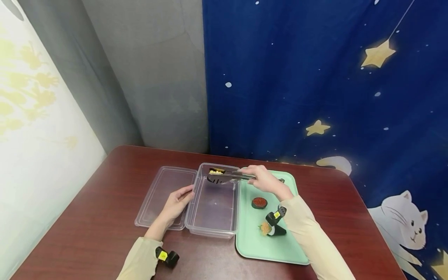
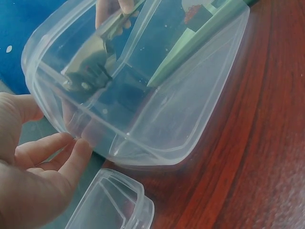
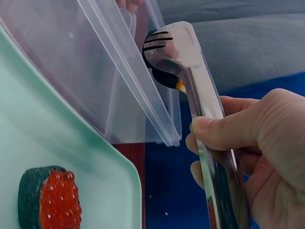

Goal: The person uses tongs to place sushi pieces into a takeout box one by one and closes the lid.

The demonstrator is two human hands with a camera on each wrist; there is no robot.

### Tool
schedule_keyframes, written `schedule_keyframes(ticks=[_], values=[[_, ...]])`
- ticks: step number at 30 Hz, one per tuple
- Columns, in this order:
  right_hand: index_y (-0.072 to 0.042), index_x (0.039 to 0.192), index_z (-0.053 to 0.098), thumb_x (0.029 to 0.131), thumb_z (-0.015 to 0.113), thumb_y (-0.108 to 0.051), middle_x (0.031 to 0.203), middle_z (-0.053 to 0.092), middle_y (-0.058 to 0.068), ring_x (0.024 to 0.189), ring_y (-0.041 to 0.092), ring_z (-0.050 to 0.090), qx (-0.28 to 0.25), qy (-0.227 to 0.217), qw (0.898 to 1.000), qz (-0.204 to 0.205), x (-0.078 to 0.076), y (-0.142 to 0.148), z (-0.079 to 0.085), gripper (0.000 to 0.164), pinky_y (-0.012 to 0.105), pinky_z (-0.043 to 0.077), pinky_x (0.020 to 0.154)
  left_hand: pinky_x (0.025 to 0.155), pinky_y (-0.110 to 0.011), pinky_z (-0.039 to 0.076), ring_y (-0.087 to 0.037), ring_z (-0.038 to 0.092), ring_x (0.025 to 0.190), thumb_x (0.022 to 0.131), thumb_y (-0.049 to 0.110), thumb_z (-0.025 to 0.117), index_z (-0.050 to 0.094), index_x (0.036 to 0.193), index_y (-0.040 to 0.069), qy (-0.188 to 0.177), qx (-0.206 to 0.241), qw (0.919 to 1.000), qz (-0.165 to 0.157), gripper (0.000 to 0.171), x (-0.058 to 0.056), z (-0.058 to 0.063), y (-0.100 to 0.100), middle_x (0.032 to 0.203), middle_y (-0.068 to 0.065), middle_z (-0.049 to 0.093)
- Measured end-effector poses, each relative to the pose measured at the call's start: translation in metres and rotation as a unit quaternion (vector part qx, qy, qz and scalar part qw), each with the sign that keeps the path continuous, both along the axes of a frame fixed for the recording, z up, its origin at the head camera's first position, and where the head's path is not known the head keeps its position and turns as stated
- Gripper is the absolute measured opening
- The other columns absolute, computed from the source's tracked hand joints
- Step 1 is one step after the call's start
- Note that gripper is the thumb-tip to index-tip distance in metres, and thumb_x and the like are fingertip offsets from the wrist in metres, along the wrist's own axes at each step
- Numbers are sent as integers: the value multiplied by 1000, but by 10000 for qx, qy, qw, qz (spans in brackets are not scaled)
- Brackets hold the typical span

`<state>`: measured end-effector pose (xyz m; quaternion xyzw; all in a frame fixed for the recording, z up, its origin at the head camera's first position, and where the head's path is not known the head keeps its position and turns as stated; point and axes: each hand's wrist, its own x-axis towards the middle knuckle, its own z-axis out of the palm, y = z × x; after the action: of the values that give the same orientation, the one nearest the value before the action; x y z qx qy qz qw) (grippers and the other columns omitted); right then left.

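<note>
My right hand [image 1: 260, 178] grips metal tongs [image 1: 238, 175] above the far end of a clear plastic container [image 1: 213, 232]. Between the slotted tong heads is a dark-wrapped sushi piece with yellow corn-like topping [image 1: 217, 171]; in the right wrist view the tongs [image 3: 202, 90] mostly hide it. My left hand [image 1: 176, 204] holds the container's left side, with fingertips against the wall [image 2: 81, 112] in the left wrist view. On a green tray [image 1: 252, 243] lie a roe-topped sushi piece [image 1: 259, 203] and a seaweed-wrapped cone roll [image 1: 278, 230].
A clear lid [image 1: 154, 198] lies flat left of the container, partly behind my left hand. The tray stands close to the container's right side. A small dark item [image 1: 281, 180] on the tray is partly hidden by my right hand. Curtains [image 1: 280, 97] hang behind the brown table [image 1: 322, 186].
</note>
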<state>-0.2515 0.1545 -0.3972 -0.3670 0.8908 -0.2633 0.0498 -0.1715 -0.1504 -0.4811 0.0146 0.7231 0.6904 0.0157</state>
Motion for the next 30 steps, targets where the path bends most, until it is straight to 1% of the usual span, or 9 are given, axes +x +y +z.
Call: schedule_keyframes(ticks=[3, 4, 7, 10, 12, 16, 20, 27, 30], values=[[-2, 130, 55, 84, 57, 11, 130, 55, 15, 124, 33, 45, 178, -89, 9998, 59, -2, -6, -1, 48, 43, 46, 92, 83, -11, 44, -1, 56, 98, 92, 1, 55, 47, 127, -16, 13, -24, 10000, 3, 40, -1, -1, 0, 125, -32, 51], [-2, 130, 55, 84, 57, 11, 129, 56, 15, 123, 33, 46, 244, -76, 9996, 100, -3, -9, -2, 48, 44, 46, 93, 83, -11, 43, -1, 56, 98, 92, 1, 55, 47, 127, -16, 15, -53, 10000, -2, 40, -1, -1, 0, 126, -32, 51], [0, 129, 55, 83, 57, 12, 125, 58, 15, 116, 31, 52, 478, 47, 9986, 213, -5, -15, -2, 48, 41, 48, 89, 84, -11, 42, 1, 55, 99, 93, 2, 55, 47, 128, -15, -14, -72, 10000, 5, 40, -1, 0, 0, 127, -31, 51], [2, 128, 56, 81, 56, 13, 120, 61, 15, 105, 28, 57, 691, 195, 9970, 297, -7, -21, -3, 48, 35, 50, 82, 84, -11, 42, 3, 55, 97, 93, 2, 55, 47, 128, -15, -26, -75, 10000, 24, 39, -1, 0, 0, 127, -30, 51], [2, 126, 57, 80, 55, 15, 116, 62, 15, 99, 27, 58, 827, 289, 9956, 325, -9, -24, -3, 48, 33, 50, 77, 84, -11, 43, 3, 55, 96, 92, 1, 55, 47, 127, -15, -53, -52, 10000, 37, 39, -1, 0, 0, 126, -30, 52], [3, 124, 59, 76, 51, 17, 109, 64, 16, 94, 26, 59, 1067, 472, 9926, 344, -11, -28, -3, 50, 32, 50, 75, 83, -11, 43, 2, 56, 96, 92, 2, 56, 48, 127, -14, -91, -45, 9999, 50, 40, -1, 0, 1, 125, -30, 53], [4, 122, 60, 73, 47, 19, 102, 64, 16, 92, 28, 59, 1223, 533, 9905, 339, -11, -31, 2, 53, 32, 50, 74, 83, -11, 43, 1, 56, 98, 93, 2, 56, 48, 127, -14, -74, -100, 9999, 51, 39, -1, 0, 1, 125, -30, 53], [3, 121, 61, 74, 45, 20, 107, 64, 17, 99, 30, 58, 1366, 214, 9902, 196, -11, -38, 10, 53, 30, 49, 73, 83, -11, 43, -4, 57, 98, 92, 2, 56, 48, 127, -15, -117, -45, 9999, 99, 39, -1, 0, 1, 124, -31, 53], [3, 121, 61, 74, 46, 19, 107, 64, 18, 100, 31, 58, 1376, 177, 9902, 172, -11, -42, 12, 53, 30, 49, 73, 83, -11, 43, -4, 57, 98, 93, 3, 56, 48, 127, -15, -91, -61, 9999, 118, 39, -1, 0, 2, 123, -30, 54]])
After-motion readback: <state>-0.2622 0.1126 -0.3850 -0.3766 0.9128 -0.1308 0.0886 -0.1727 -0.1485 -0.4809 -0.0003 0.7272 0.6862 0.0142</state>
